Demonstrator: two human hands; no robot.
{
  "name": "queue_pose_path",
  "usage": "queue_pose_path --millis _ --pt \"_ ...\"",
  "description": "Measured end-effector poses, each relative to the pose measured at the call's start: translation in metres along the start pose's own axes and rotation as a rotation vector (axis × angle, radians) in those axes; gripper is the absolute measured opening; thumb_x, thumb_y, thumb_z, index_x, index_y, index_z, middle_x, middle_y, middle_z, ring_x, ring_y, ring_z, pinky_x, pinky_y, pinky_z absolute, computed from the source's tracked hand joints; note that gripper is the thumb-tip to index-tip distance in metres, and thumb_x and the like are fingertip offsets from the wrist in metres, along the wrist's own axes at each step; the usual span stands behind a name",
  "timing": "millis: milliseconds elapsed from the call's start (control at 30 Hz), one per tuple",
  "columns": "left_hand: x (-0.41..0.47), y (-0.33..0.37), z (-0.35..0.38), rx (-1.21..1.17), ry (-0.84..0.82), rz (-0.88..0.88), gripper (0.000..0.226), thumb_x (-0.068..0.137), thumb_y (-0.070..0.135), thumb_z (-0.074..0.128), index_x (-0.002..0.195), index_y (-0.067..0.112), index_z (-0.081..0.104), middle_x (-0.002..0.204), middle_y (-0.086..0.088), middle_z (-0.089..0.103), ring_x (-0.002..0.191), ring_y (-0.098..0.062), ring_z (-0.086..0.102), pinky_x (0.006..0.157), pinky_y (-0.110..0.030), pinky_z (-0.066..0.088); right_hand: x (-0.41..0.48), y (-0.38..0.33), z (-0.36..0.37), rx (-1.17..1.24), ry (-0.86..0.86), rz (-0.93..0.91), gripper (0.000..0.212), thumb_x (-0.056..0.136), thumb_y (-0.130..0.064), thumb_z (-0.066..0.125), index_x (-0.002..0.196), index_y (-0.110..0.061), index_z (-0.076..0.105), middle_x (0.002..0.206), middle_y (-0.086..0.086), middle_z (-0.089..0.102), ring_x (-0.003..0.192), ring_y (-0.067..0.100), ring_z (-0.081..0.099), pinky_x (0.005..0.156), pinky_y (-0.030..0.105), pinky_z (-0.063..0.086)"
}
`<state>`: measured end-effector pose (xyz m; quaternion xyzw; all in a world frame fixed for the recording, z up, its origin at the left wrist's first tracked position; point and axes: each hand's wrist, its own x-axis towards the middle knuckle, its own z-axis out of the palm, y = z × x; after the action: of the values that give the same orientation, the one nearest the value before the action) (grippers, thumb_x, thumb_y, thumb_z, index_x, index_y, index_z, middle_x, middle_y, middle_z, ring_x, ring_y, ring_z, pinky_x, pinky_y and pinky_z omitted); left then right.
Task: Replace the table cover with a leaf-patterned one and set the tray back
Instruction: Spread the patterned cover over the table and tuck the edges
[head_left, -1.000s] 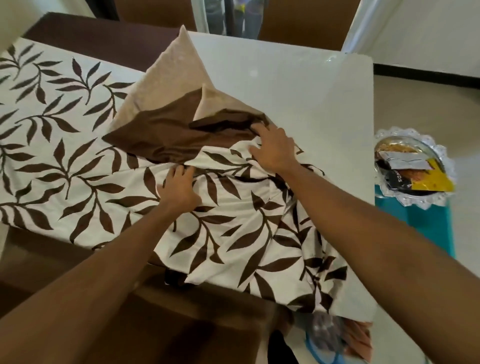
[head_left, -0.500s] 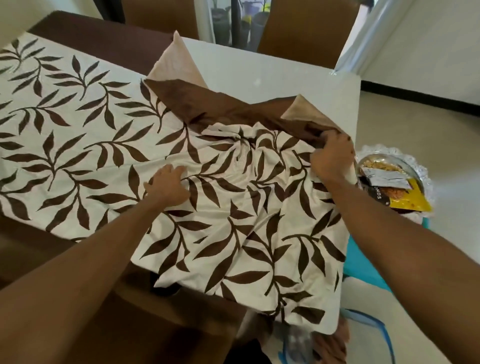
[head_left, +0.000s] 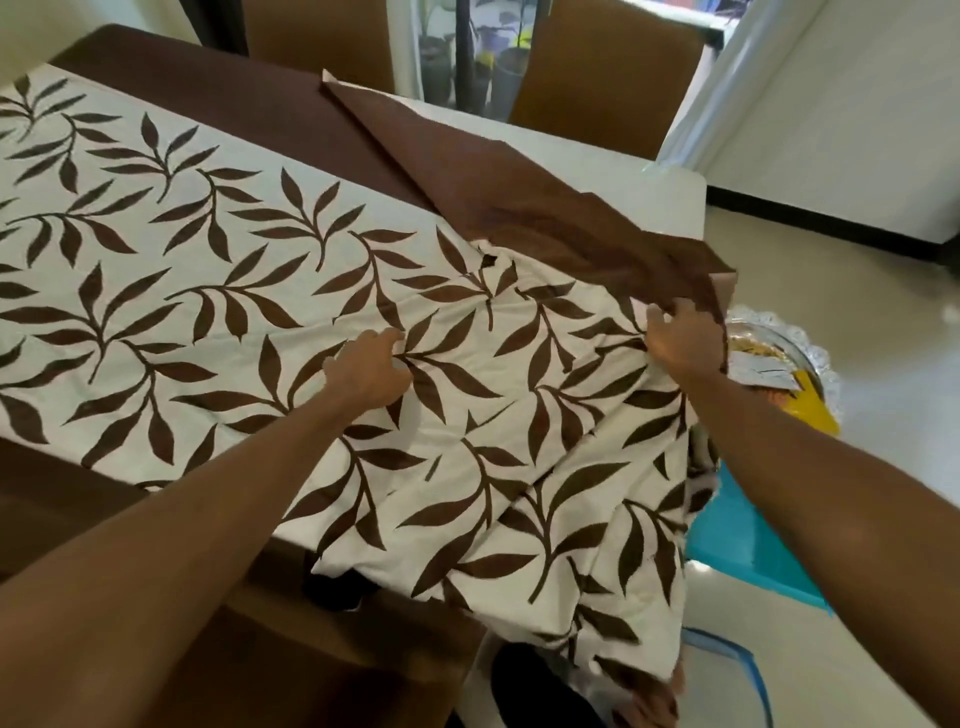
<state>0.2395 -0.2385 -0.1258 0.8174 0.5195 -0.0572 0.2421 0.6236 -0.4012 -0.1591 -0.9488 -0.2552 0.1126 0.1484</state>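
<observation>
A cream cover with brown leaves (head_left: 218, 291) lies over most of the white table (head_left: 670, 208), its brown border folded back at the far right. My left hand (head_left: 366, 371) presses flat on the cover near the middle, fingers spread. At the table's right edge my right hand (head_left: 683, 343) pinches the cover where the brown border meets the leaf print, and the cloth hangs down over the near right corner. A glass tray (head_left: 779, 343) with a lace rim and snack packets sits low beside the table, just right of my right hand.
The tray rests on a turquoise plastic stool (head_left: 748, 540). Two brown chairs (head_left: 602, 78) stand at the table's far side, before a glass door. A brown chair seat (head_left: 311, 670) is right under me at the near edge. Bare tiled floor lies to the right.
My right hand has dragged the cover from the table's middle out to the right edge, spreading the bunched cloth. My left hand slid a little right, holding the cover down.
</observation>
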Motion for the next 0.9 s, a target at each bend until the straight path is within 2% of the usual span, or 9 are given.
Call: queue_pose_path --millis 67,133,200,267,333,467,600,767,900 --pt "0.012 0.011 -0.007 -0.044 0.04 0.009 0.063 0.087 0.032 0.067 0.145 0.023 0.044 0.146 -0.01 0.049 0.133 -0.033 0.046 0.106 -0.056 0.042 -0.006 -0.018 -0.001 -0.021 0.14 -0.167 0.054 0.098 -0.052 0.041 0.134 -0.015 0.058 0.135 0.017 0.057 0.126 0.039 0.052 0.105 0.053 0.045" --pt "0.026 0.025 -0.013 -0.061 0.06 0.044 0.065 0.086 0.031 0.068 0.146 0.022 0.044 0.149 -0.009 0.047 0.135 -0.031 0.045 0.108 -0.055 0.042 0.0 -0.039 0.004 0.052 0.105 -0.358 0.047 0.1 -0.044 0.046 0.134 -0.015 0.06 0.136 0.012 0.059 0.126 0.033 0.054 0.105 0.048 0.046" --pt "0.041 0.04 -0.014 -0.084 0.076 0.101 0.064 0.087 0.03 0.066 0.146 0.021 0.045 0.15 -0.007 0.047 0.137 -0.028 0.043 0.11 -0.053 0.04 0.019 -0.052 0.017 0.084 0.032 -0.449 0.052 0.1 -0.048 0.042 0.136 -0.015 0.059 0.138 0.01 0.059 0.129 0.032 0.053 0.106 0.047 0.046" --pt "0.057 0.056 -0.011 -0.07 0.113 0.159 0.061 0.087 0.033 0.065 0.145 0.02 0.047 0.148 -0.005 0.049 0.138 -0.026 0.042 0.111 -0.052 0.039 0.048 -0.06 0.026 0.035 -0.024 -0.429 0.062 0.098 -0.058 0.032 0.141 -0.019 0.054 0.146 0.01 0.054 0.136 0.033 0.048 0.11 0.052 0.042" --pt "0.073 0.072 -0.006 -0.024 0.126 0.193 0.061 0.087 0.043 0.061 0.144 0.025 0.047 0.15 -0.003 0.048 0.141 -0.027 0.039 0.112 -0.055 0.036 0.075 -0.06 0.031 -0.05 -0.099 -0.376 0.064 0.099 -0.063 0.029 0.148 -0.024 0.046 0.157 0.009 0.041 0.145 0.037 0.034 0.119 0.057 0.028" --pt "0.112 0.125 0.012 0.163 0.032 0.225 0.063 0.095 0.054 0.05 0.153 0.038 0.031 0.165 0.0 0.021 0.154 -0.028 0.009 0.119 -0.065 0.011 0.124 -0.033 0.025 -0.157 -0.137 -0.39 0.062 0.102 -0.065 0.027 0.158 -0.037 0.025 0.169 0.007 0.013 0.154 0.037 0.009 0.123 0.056 0.005" --pt "0.141 0.18 0.034 0.349 -0.035 0.344 0.069 0.094 0.071 0.03 0.156 0.044 0.013 0.168 0.001 0.0 0.154 -0.028 -0.011 0.116 -0.066 -0.006 0.158 -0.018 0.025 -0.181 -0.036 -0.399 0.065 0.1 -0.069 0.021 0.158 -0.04 0.023 0.169 0.008 0.012 0.155 0.036 0.008 0.126 0.052 0.005" --pt "0.178 0.226 0.059 0.338 -0.081 0.338 0.077 0.088 0.081 0.015 0.156 0.047 0.001 0.167 0.002 -0.011 0.153 -0.028 -0.014 0.117 -0.066 -0.007 0.206 -0.023 0.015 -0.178 -0.035 -0.409 0.071 0.094 -0.077 0.022 0.157 -0.042 0.024 0.169 0.007 0.012 0.155 0.034 0.008 0.126 0.051 0.004" --pt "0.2 0.247 0.071 0.308 -0.051 0.281 0.081 0.084 0.086 0.009 0.154 0.048 -0.008 0.166 0.002 -0.019 0.151 -0.03 -0.021 0.114 -0.066 -0.013 0.24 -0.026 0.009 -0.157 -0.049 -0.404 0.072 0.09 -0.081 0.027 0.153 -0.047 0.028 0.169 0.005 0.015 0.155 0.032 0.009 0.123 0.059 0.003"
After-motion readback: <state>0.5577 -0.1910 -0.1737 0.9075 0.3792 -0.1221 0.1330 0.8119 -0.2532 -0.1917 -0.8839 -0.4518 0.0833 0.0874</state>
